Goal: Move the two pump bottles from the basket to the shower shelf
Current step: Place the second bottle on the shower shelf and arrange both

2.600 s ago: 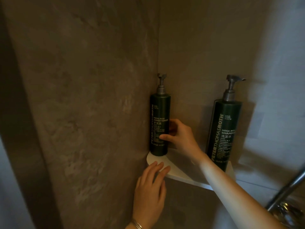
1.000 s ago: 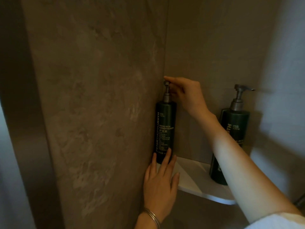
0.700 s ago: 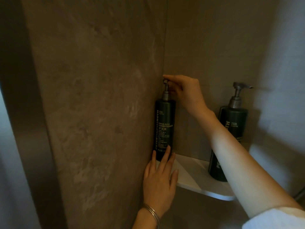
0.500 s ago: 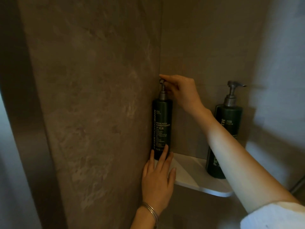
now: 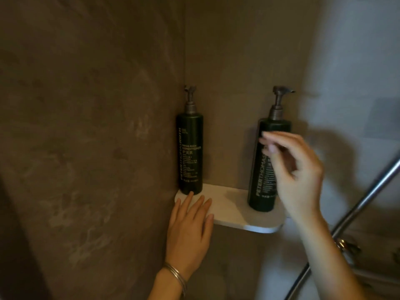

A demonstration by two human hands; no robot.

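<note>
Both upright bottles stand on the shelf (image 5: 242, 215), and the open, empty right hand (image 5: 296, 176) hovers just before the right bottle (image 5: 263, 169), nearer than the flat left hand (image 5: 190, 226).

The right hand (image 5: 296, 169) is blurred, and part of the shampoo bottle (image 5: 263, 182) label is hidden behind it.

White corner shelf (image 5: 232, 210), conditioner bottle (image 5: 190, 154) and shampoo bottle (image 5: 265, 169) upright, left hand (image 5: 190, 228) on its edge
</note>
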